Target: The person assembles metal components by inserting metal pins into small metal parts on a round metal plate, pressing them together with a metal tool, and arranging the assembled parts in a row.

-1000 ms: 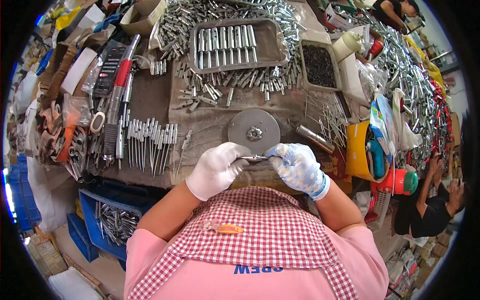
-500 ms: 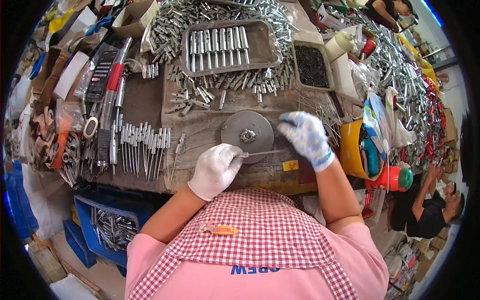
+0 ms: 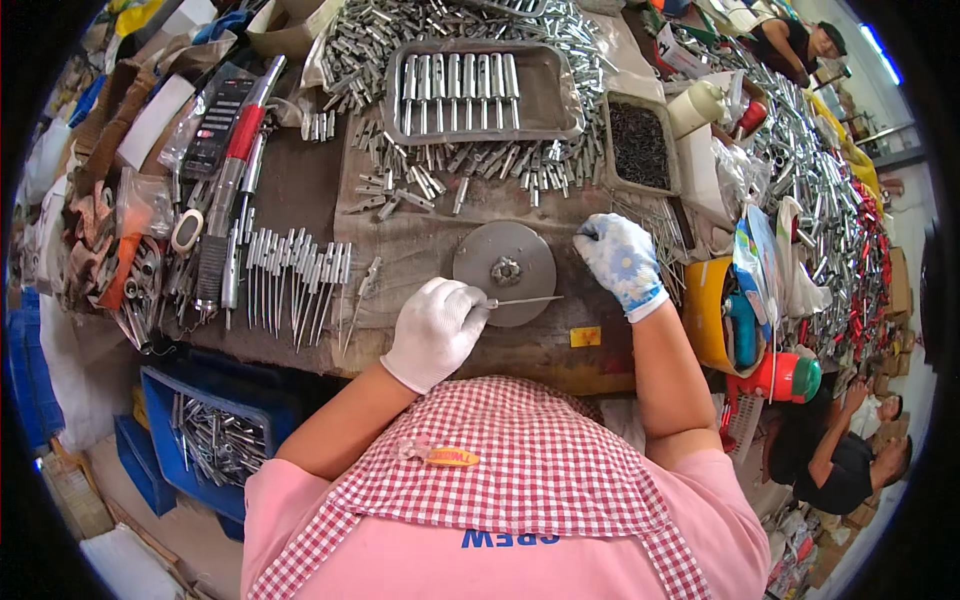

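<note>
In a white knit glove, my left hand (image 3: 432,338) pinches the end of a slim metal rod (image 3: 528,300). The rod points right, level, over the near part of a round grey metal disc (image 3: 503,240). At the disc's centre sits a small heap of metal bits (image 3: 505,270). My right hand (image 3: 622,264), in a white glove with blue patches, is closed just right of the disc, near a spread of thin loose rods (image 3: 660,232). Its fingertips are bent under, so whatever they grip is hidden.
Beyond the disc, a metal tray (image 3: 545,95) bears a row of steel tubes amid a pile of metal parts. A bin of dark pins (image 3: 640,145) and a yellow container (image 3: 708,310) stand right. Finished-looking rods (image 3: 290,275) lie left; a blue crate (image 3: 215,385) is below.
The view has shifted slightly. My right hand has turned a little and its fingers are more curled. My left hand keeps its pinch on the rod, nearly still.
</note>
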### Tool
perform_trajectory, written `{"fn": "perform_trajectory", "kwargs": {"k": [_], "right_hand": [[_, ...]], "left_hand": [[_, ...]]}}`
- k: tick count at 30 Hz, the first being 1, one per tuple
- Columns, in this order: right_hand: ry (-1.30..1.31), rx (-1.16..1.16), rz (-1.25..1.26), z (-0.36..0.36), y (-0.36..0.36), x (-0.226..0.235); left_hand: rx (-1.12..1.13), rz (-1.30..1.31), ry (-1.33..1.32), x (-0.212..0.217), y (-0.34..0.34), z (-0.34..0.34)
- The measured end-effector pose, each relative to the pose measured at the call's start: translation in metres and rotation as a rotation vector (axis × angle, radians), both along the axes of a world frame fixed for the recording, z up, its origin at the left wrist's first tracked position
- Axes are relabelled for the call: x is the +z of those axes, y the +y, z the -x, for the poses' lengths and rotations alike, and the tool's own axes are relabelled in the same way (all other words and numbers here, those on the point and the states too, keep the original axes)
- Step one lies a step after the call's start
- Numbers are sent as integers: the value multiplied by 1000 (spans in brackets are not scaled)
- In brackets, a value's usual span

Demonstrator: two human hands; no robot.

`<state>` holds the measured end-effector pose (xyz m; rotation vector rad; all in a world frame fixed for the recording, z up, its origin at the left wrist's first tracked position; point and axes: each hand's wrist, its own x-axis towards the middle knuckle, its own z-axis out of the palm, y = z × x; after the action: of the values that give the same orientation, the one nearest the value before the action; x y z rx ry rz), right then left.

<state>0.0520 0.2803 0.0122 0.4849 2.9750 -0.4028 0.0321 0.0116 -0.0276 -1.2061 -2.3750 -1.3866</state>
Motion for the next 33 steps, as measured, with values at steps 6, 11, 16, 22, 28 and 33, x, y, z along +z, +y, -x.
{"fn": "perform_trajectory", "kwargs": {"k": [6, 11, 16, 22, 28, 33], "right_hand": [[-139, 72, -122, 8, -12, -8], [57, 144, -112, -1, -11, -15], [501, 176, 359, -29, -34, 1], [477, 479, 483, -47, -57, -14], [463, 494, 320, -42, -68, -26], [514, 613, 161, -36, -67, -31]], "left_hand": [[18, 9, 7, -1, 6, -1], [77, 29, 18, -5, 6, -2], [69, 38, 83, -6, 11, -4], [60, 92, 74, -5, 12, -4], [47, 97, 50, -4, 10, -4], [55, 98, 17, -6, 10, -5]]}}
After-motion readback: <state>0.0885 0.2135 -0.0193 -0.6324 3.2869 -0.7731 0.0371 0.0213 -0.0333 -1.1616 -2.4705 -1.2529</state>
